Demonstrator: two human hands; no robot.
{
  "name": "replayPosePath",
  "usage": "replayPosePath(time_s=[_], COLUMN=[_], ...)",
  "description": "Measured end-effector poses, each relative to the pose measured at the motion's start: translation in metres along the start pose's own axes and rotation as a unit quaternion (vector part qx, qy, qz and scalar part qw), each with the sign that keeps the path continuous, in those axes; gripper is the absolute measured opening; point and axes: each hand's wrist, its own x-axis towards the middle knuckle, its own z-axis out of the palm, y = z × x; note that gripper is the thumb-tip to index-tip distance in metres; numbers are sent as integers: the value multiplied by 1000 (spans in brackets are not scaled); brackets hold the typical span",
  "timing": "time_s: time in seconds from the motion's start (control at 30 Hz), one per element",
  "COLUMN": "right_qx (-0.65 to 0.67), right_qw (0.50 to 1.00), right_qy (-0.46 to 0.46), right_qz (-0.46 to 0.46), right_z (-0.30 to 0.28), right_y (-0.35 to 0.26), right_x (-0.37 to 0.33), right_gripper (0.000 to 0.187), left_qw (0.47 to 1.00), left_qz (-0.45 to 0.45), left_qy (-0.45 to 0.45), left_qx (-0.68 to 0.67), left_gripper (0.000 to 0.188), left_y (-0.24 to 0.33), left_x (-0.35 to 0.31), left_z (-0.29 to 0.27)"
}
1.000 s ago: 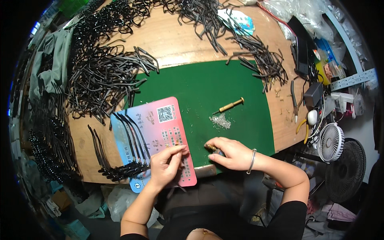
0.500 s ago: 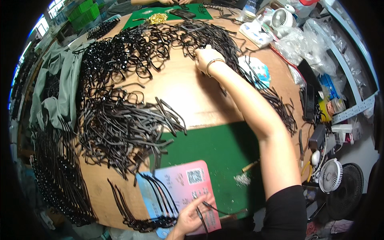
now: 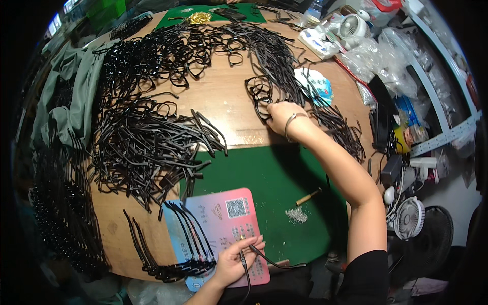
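Observation:
My left hand [image 3: 235, 262], low in the middle, has its fingers closed around thin black eyeglass temples [image 3: 245, 267]; one sticks out to the right, another hangs down. It hovers over a pink and blue printed card [image 3: 231, 203]. Farther out, my right hand [image 3: 288, 120] grips the near end of a small bunch of black eyeglass fronts [image 3: 260, 92] on the bare wood, its fingertips partly hidden. Several finished-looking black glasses [image 3: 188, 268] lie with temples extended across the card's left edge.
On the green mat [image 3: 239, 168] lie a brass-handled screwdriver [image 3: 307, 197] and a heap of tiny silvery screws [image 3: 296, 215]. Loose black temples [image 3: 147, 147] pile up on the left, more frames [image 3: 152, 56] beyond. Small fans [image 3: 409, 218] and plastic bags [image 3: 376, 61] crowd the right side.
My right hand has come back toward me from the far pile, and a bunch of eyeglass fronts now lies under it on the wood. My left hand still holds the temples.

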Motion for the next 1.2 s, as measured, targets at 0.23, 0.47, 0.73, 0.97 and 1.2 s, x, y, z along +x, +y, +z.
replayPosePath(time_s=[0.23, 0.47, 0.73, 0.97, 1.2], right_qx=[57, 33, -13, 376, 653], right_qw=[996, 988, 994, 900, 658], right_qy=[17, 128, 106, -14, -374], right_qz=[-65, -83, -29, -221, -15], right_z=[22, 21, 48, 6, 105], right_y=[34, -16, -7, -15, -38], right_x=[-104, -90, -89, -219, -312], right_gripper=[38, 22, 16, 15, 12], left_qw=[972, 857, 756, 777, 900], left_qz=[-2, -86, 136, 164, 41], left_qy=[106, 72, 152, 161, 255], left_qx=[208, 503, 622, 587, 350], left_gripper=[14, 15, 9, 7, 12], left_y=[20, 32, 11, 3, 4], left_x=[-22, -18, -22, -34, -32], left_z=[19, 26, 33, 9, 26])
